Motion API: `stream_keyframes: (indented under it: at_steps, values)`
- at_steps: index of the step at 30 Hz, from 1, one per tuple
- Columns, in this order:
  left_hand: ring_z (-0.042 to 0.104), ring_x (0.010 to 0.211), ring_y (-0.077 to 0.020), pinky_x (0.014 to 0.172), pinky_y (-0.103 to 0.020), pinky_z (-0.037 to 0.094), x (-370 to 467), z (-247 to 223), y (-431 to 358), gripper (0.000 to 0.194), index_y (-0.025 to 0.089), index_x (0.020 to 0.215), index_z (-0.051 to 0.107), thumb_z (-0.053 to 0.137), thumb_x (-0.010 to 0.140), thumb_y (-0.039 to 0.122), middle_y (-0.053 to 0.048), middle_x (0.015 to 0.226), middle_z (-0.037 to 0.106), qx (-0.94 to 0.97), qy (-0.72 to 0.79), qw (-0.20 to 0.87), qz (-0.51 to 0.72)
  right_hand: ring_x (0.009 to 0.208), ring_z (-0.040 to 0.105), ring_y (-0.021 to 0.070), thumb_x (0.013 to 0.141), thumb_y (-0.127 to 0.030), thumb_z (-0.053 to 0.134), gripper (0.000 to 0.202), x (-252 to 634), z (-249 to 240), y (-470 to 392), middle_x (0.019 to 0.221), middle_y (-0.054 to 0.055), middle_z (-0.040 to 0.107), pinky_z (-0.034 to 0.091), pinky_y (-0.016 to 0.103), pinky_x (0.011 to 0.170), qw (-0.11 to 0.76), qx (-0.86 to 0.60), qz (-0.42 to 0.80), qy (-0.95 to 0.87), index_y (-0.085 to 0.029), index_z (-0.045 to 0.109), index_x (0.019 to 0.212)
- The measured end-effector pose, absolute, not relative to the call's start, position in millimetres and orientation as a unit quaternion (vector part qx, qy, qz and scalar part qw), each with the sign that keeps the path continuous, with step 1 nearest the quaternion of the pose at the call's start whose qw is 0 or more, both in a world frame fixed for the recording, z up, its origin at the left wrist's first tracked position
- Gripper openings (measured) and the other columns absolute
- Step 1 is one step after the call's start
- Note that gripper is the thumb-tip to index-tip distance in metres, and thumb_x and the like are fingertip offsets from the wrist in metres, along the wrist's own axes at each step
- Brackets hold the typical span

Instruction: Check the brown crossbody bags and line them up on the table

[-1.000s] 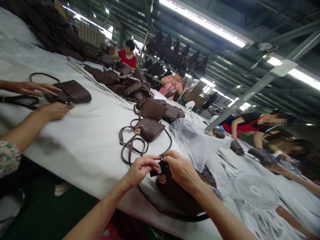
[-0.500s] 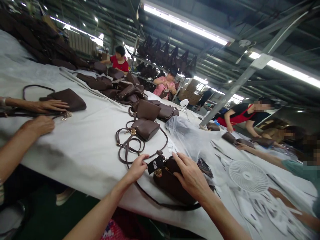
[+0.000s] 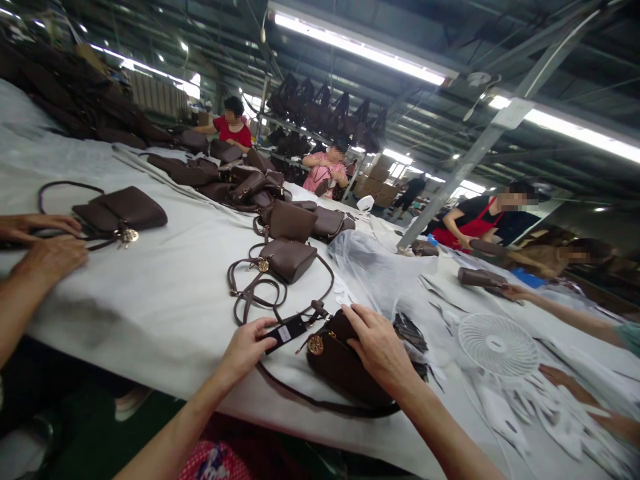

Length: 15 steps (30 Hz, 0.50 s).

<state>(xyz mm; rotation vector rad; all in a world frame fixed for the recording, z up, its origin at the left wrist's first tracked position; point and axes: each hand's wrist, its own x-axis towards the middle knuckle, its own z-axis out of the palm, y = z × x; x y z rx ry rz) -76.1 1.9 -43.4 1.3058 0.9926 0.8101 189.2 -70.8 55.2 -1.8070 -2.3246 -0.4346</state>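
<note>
A dark brown bag (image 3: 345,373) lies on the white-covered table (image 3: 165,313) right in front of me, with a round gold charm (image 3: 315,345) at its zip. My left hand (image 3: 250,343) pinches the end of a black tag (image 3: 287,333) that is stretched out to the left of the bag. Fingers spread, my right hand (image 3: 377,337) rests on top of the bag. The bag's long strap curves around its near side. Black tags (image 3: 411,331) lie in a bunch just beyond my right hand.
More brown bags (image 3: 287,259) with looped straps lie ahead, beside clear plastic (image 3: 360,267). A white fan (image 3: 497,343) stands at the right. Another person's hands (image 3: 50,257) are near a bag (image 3: 125,213) at the left. Other people work across the table.
My left hand has moved left and slightly down with the black tag, which now lies flatter and farther from the bag. The neighbour's hands at the left have moved away from their bag.
</note>
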Motion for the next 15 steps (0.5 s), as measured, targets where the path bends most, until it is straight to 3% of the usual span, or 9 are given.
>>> stream_keyframes:
  at_steps: [3,6,8,12,15]
  values:
    - [0.045,0.055,-0.0116,0.052,-0.021,0.033,-114,-31,-15,0.036,0.015,0.098,0.062,0.057,0.064,0.024,0.007,0.057,0.047,0.628,0.445,0.575,0.278,0.117,0.055,0.0326,0.078,-0.008,0.059,0.059,189,56,-69,0.13,0.016,0.057,0.049,0.05,0.094,0.082,-0.62,-0.137,-0.768,-0.018,0.049,0.135]
    - [0.054,0.063,-0.0146,0.056,-0.022,0.039,-144,-22,-36,0.026,0.015,0.085,0.065,0.052,0.062,0.021,0.002,0.068,0.06,0.668,0.382,0.624,0.138,0.115,0.056,0.0315,0.078,-0.008,0.057,0.059,186,57,-69,0.127,0.015,0.059,0.049,0.05,0.094,0.091,-0.616,-0.108,-0.775,-0.019,0.049,0.134]
    - [0.06,0.077,-0.0192,0.067,-0.025,0.046,-153,-19,-45,0.026,0.017,0.087,0.067,0.051,0.067,0.023,-0.001,0.082,0.068,0.706,0.377,0.589,0.11,0.116,0.056,0.0304,0.077,-0.006,0.055,0.061,183,55,-70,0.126,0.013,0.059,0.048,0.048,0.095,0.104,-0.6,-0.091,-0.788,-0.021,0.048,0.136]
    - [0.06,0.104,-0.0262,0.096,-0.037,0.044,-134,-16,-39,0.029,0.022,0.104,0.068,0.048,0.084,0.029,-0.008,0.109,0.069,0.794,0.417,0.383,0.222,0.118,0.055,0.0297,0.077,-0.004,0.054,0.066,181,55,-71,0.127,0.014,0.059,0.047,0.049,0.098,0.124,-0.58,-0.071,-0.802,-0.02,0.042,0.14]
    - [0.048,0.126,-0.0263,0.11,-0.043,0.034,-91,-11,-17,0.041,0.021,0.123,0.059,0.044,0.085,0.018,-0.012,0.133,0.058,0.827,0.356,0.284,0.329,0.126,0.049,0.0295,0.074,-0.006,0.058,0.075,184,61,-73,0.137,0.015,0.052,0.043,0.049,0.104,0.126,-0.579,-0.059,-0.803,-0.021,0.036,0.144]
